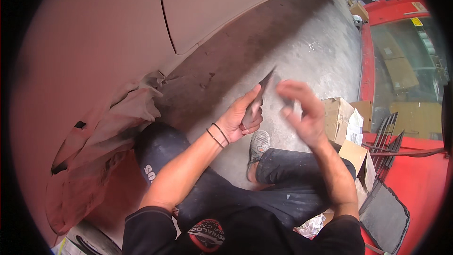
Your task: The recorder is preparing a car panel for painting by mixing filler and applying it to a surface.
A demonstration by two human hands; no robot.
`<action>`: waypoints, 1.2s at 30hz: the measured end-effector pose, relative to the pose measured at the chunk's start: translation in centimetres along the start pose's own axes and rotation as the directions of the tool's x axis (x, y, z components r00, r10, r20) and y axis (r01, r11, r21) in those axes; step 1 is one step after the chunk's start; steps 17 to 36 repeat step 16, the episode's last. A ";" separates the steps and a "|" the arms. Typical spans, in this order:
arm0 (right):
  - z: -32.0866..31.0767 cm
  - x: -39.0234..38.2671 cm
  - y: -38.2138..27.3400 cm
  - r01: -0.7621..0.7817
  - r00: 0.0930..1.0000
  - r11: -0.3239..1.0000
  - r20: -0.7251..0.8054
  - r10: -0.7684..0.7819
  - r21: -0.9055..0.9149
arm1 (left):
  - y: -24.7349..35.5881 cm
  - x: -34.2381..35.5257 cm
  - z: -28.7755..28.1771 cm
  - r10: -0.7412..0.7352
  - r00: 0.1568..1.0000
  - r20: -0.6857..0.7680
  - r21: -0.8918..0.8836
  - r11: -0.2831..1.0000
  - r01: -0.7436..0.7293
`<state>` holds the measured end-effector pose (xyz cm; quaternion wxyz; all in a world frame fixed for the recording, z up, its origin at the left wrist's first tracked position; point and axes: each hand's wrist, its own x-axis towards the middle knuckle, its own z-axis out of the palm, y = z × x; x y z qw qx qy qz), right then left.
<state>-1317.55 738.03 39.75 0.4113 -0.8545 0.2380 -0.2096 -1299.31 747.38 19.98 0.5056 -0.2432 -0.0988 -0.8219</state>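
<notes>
In front of me my left hand [240, 115] is closed around a thin, dark grey folded sheet [256, 100], with its pointed end sticking up past my thumb. It looks like sandpaper, though its surface is too dim to be sure. My right hand [304, 108] is raised just to the right of the sheet, apart from it and smeared by motion. A dark patch shows between its thumb and fingers; whether it is an object or shadow is unclear. To the left stands a dull, pinkish car body panel [104, 33], which neither hand touches.
Crumpled covering [134, 108] fills the wheel opening at left; a tyre [89, 241] lies at lower left. At right are cardboard boxes [336, 119], black slatted parts [387, 134] and a red vehicle part with glass [365, 66]. Concrete floor [302, 42] runs between.
</notes>
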 end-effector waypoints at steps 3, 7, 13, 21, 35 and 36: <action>-5.7 -1.7 4.9 -0.287 0.889 0.848 -0.206 0.409 0.446 | -2.4 3.7 5.0 0.286 0.656 -0.698 0.462 0.881 0.107; -5.1 -3.6 -0.6 -0.074 0.828 0.327 -0.124 0.546 0.942 | -1.7 2.9 4.3 0.611 0.456 -0.647 0.652 0.754 -0.086; 3.1 -11.4 -2.3 -0.466 0.564 0.217 0.099 0.820 0.858 | -0.7 3.0 3.6 0.909 0.279 -0.311 0.911 0.368 -0.184; 6.3 -11.5 -2.2 -0.387 0.592 0.081 0.179 0.786 0.919 | -0.8 3.3 5.0 0.936 0.242 -0.256 0.936 0.303 -0.181; 6.3 -11.5 -2.2 -0.387 0.592 0.081 0.179 0.786 0.919 | -0.8 3.3 5.0 0.936 0.242 -0.256 0.936 0.303 -0.181; 6.3 -11.5 -2.2 -0.387 0.592 0.081 0.179 0.786 0.919 | -0.8 3.3 5.0 0.936 0.242 -0.256 0.936 0.303 -0.181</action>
